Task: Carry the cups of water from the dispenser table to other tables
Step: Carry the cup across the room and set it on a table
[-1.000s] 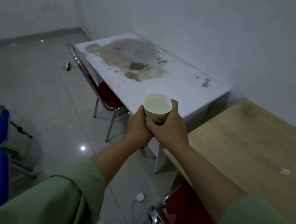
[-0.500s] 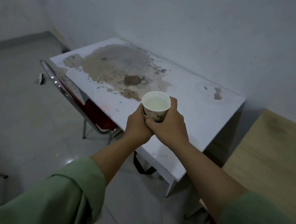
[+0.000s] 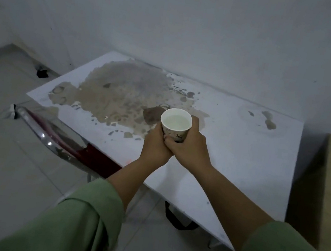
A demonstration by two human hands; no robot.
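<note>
You hold the cup (image 3: 175, 124) of water clasped in both hands, left hand (image 3: 157, 145) and right hand (image 3: 189, 148) together, above the white table (image 3: 240, 169). Next, lower it level onto bare tabletop right of the stain (image 3: 121, 96).

No legible text — cup print unreadable.

Hands (image 3: 175, 148) grip cup (image 3: 175, 124) (w/ water).
</note>
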